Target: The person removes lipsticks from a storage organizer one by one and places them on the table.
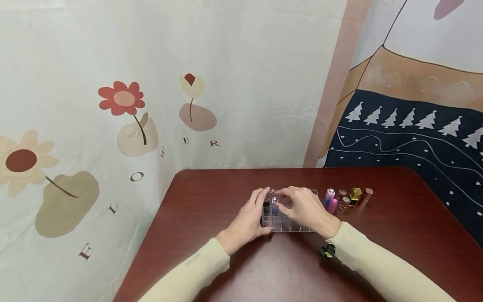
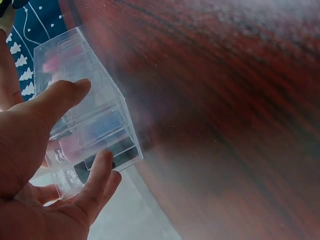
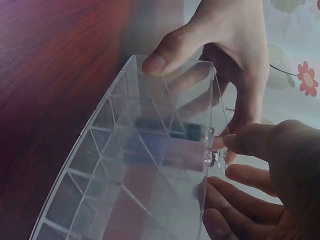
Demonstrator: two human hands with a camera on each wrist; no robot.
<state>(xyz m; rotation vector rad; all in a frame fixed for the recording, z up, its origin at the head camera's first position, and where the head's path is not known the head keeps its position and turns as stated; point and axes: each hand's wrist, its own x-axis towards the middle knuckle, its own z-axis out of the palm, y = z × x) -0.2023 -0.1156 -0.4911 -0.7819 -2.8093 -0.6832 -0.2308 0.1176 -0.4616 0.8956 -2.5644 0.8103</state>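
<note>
A clear compartment organizer [image 1: 286,225] stands on the table, with the left hand [image 1: 247,216] gripping its left end. That thumb [image 2: 75,95] lies across one wall, and the fingers spread along the end. Inside the left compartments stand a dark tube [image 1: 266,202] and, beside it, a pink-and-blue lipstick [image 1: 275,206] with a clear top. Over the organizer the right hand [image 1: 305,205] has its thumb and index fingertips apart, close to the lipstick's top [image 3: 212,157]. Whether a fingertip touches that top is hard to tell. Its other fingers [image 3: 245,200] are loosely bent behind the organizer wall.
Right of the organizer stand another pink-and-blue lipstick [image 1: 329,196], a bright pink tube [image 1: 332,206], small clear-topped containers [image 1: 344,203], a gold-and-black lipstick [image 1: 355,196] and a rose-gold tube [image 1: 367,197]. Printed cloth [image 1: 245,84] hangs behind the dark red table [image 1: 211,197].
</note>
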